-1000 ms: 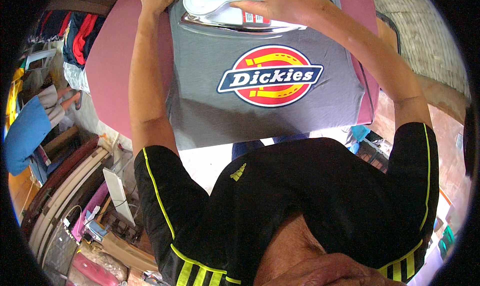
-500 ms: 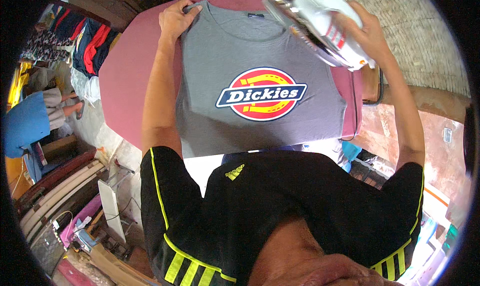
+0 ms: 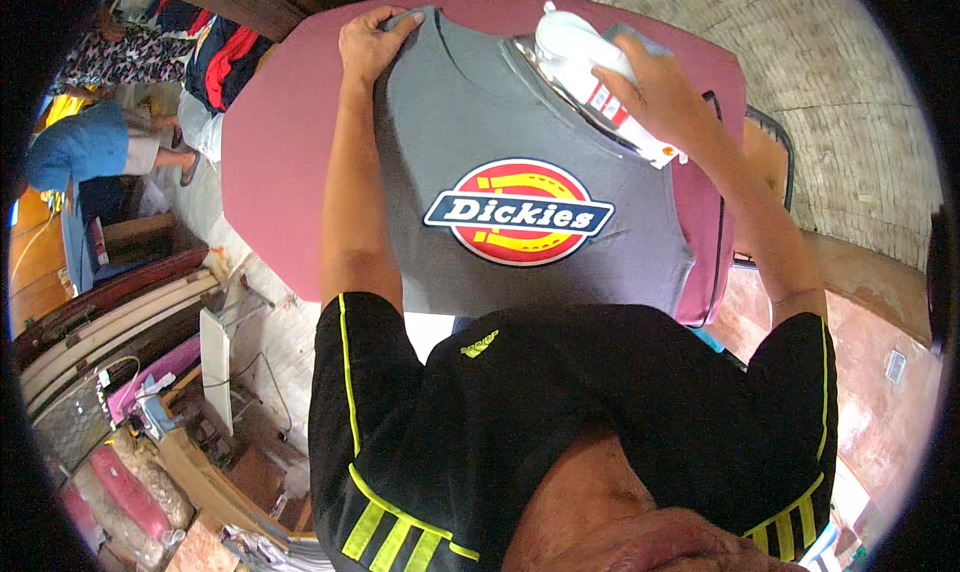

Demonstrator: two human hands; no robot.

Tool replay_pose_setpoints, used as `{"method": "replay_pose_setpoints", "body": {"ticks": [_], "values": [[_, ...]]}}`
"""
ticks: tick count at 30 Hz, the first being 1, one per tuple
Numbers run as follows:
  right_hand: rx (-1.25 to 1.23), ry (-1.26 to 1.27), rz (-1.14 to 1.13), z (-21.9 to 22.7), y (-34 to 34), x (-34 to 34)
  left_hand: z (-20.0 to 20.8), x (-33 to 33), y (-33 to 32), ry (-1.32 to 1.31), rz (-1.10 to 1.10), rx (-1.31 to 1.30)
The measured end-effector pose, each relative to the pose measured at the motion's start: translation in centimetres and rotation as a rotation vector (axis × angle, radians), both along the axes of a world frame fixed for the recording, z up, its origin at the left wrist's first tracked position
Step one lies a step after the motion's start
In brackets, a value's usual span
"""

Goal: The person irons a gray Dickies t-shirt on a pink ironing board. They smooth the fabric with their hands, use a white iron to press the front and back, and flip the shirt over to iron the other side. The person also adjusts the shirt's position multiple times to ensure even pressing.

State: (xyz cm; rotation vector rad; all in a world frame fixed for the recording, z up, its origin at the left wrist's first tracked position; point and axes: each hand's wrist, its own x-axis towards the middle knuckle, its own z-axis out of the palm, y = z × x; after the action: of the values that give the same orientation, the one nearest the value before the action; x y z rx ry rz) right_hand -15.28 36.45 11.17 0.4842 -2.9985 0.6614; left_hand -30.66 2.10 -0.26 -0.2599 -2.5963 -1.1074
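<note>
A grey sleeveless shirt (image 3: 420,152) with a red, yellow and blue printed emblem lies spread over a dusty-red padded ironing surface (image 3: 275,172). At the shirt's far left shoulder, my left hand (image 3: 372,44) is closed, its thumb and fingers on the edge of the cloth. My right hand (image 3: 655,97) is wrapped round the handle of a white steam iron (image 3: 580,57) with red stripes. The iron's metal soleplate rests against the cloth beside the neckline at the right, hiding part of the right shoulder strap. A black cord (image 3: 722,222) runs down the surface's right edge.
A person in a blue top (image 3: 85,147) bends over at the far left, near hanging clothes (image 3: 225,67). Stacked boards (image 3: 120,342) and assorted clutter fill the lower left. A woven mat-like wall (image 3: 830,102) stands at the right, beside a metal-framed chair (image 3: 770,162).
The iron has come down and left, from above the right shoulder onto the cloth by the neckline. My left hand keeps to the left shoulder. The whole view has shifted slightly.
</note>
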Motion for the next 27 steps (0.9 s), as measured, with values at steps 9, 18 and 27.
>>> {"method": "replay_pose_setpoints", "body": {"ticks": [9, 18, 27], "values": [[0.003, -0.025, 0.079, -0.6, -1.0, -2.6, -1.6, -1.3, -0.2, 0.084, -0.014, 0.077], [0.054, -0.017, 0.218, 2.1, -2.7, -3.6, 0.9, 0.3, 0.4, 0.125, -0.130, 0.017], [-0.151, -0.170, 0.037, 2.6, -6.1, -2.4, -2.2, -5.3, -1.6, -0.271, -0.305, 0.070]]}}
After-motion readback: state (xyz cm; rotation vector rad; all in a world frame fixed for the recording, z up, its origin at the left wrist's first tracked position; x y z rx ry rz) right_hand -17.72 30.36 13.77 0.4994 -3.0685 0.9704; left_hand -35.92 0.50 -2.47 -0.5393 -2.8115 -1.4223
